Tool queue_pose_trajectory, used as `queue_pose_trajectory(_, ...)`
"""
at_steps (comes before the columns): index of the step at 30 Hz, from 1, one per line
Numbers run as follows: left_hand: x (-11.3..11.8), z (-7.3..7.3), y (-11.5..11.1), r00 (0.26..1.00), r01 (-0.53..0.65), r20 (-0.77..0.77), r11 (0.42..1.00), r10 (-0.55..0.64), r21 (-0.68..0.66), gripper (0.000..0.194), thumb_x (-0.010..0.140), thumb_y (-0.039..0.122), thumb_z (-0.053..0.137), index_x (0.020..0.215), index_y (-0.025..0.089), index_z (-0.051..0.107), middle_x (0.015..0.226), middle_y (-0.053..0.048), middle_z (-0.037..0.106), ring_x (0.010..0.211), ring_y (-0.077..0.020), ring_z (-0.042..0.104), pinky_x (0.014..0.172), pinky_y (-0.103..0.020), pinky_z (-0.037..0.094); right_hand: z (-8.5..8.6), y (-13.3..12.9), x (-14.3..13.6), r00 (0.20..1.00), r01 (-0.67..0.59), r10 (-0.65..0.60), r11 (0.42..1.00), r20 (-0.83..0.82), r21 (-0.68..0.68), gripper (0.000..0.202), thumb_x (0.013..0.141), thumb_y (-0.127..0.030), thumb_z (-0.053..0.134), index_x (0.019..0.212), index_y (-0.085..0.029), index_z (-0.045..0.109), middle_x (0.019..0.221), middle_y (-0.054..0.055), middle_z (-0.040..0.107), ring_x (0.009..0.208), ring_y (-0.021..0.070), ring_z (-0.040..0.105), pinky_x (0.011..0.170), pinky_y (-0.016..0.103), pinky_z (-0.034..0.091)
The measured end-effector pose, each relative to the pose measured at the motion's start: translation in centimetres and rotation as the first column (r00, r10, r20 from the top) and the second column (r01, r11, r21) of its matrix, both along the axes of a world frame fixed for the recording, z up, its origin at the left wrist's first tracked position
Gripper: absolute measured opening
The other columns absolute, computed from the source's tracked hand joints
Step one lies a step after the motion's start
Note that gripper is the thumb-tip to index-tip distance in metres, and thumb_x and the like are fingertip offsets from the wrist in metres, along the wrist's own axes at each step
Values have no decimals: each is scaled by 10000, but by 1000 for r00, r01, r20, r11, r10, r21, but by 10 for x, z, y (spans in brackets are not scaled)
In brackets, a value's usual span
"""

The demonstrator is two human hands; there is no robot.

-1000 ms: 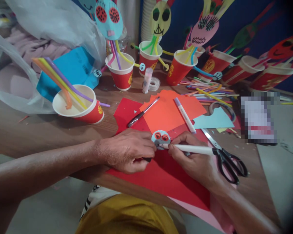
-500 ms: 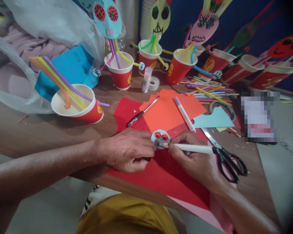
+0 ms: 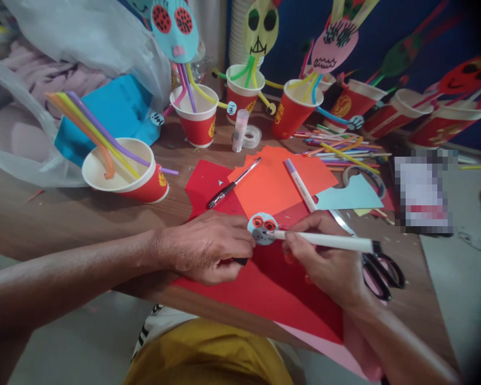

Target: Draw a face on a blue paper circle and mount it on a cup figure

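Observation:
A white marker (image 3: 336, 240) is gripped in my right hand (image 3: 328, 264), its tip at the mouth area of a small light-blue paper face (image 3: 263, 229). That face has orange-red eyes and lies over red paper (image 3: 264, 291). My left hand (image 3: 210, 246) is closed, its fingertips at the face's left edge. A black marker cap (image 3: 239, 261) pokes out between its curled fingers. Black-handled scissors (image 3: 385, 272) lie partly behind my right hand. Beyond the face, a black pen (image 3: 234, 183) and a capped marker (image 3: 300, 184) rest on orange paper (image 3: 256, 195).
A tilted red cup (image 3: 128, 171) with straws stands at the left, before blue paper (image 3: 108, 115). Several cups with paper faces, such as the pink one (image 3: 299, 109), line the back. A glue stick (image 3: 240, 131), loose straws (image 3: 340, 147) and a blurred-out phone (image 3: 423, 192) are also there.
My right hand has shifted slightly right with the marker, whose tip has moved a little right across the paper face. The left hand has stayed in place.

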State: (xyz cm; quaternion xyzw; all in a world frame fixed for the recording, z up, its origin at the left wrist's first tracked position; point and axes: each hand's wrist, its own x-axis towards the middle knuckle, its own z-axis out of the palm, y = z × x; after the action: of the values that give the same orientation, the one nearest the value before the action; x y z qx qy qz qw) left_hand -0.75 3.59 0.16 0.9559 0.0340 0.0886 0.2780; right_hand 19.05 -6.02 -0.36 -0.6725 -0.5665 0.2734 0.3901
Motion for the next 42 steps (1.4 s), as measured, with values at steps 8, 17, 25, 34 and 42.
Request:
queue_pose_trajectory(8, 0, 0, 1, 1000, 21, 21, 1000, -21, 6, 143, 726, 91, 476, 772, 176, 582, 851, -58, 666, 827, -189, 542, 711, -283, 445, 12, -1, 2, 982, 131, -99, 970, -162, 203, 126, 828, -306, 556, 934, -244, 581, 771, 48, 686, 714, 208, 669, 634, 342, 535)
queue_pose_trajectory(17, 0, -1, 0, 1000, 0, -3, 1000, 0, 4, 138, 720, 99, 488, 768, 178, 591, 874, -55, 669, 842, -188, 542, 713, -269, 443, 8, 1, 5, 995, 63, -66, 997, 71, 49, 105, 800, -304, 608, 846, -211, 590, 746, 37, 682, 648, 179, 660, 540, 279, 522)
queue_pose_trajectory(25, -1, -1, 0, 1000, 5, -14, 1000, -5, 18, 136, 717, 94, 486, 752, 177, 588, 863, -53, 667, 839, -188, 538, 712, -272, 440, 5, 0, 5, 996, -33, 39, 996, 81, -81, 126, 804, -296, 583, 749, -186, 556, 559, -3, 622, 443, 125, 551, 393, 233, 426)
queue_pose_trajectory(34, -1, -1, 0, 1000, 10, -10, 1000, -10, 7, 132, 711, 91, 497, 760, 179, 582, 857, -48, 666, 819, -182, 534, 701, -269, 436, 6, -3, 1, 964, -129, 135, 991, 231, -40, 101, 772, -214, 573, 681, -188, 538, 509, -46, 544, 421, 77, 462, 401, 188, 362)
queue_pose_trajectory(42, -2, -3, 0, 1000, 15, 13, 1000, -16, 3, 126, 714, 93, 503, 764, 176, 583, 860, -49, 665, 843, -189, 537, 709, -276, 436, -1, -5, 0, 960, -155, 167, 985, 224, -71, 128, 784, -274, 573, 695, -184, 552, 502, -47, 535, 401, 75, 430, 386, 191, 334)
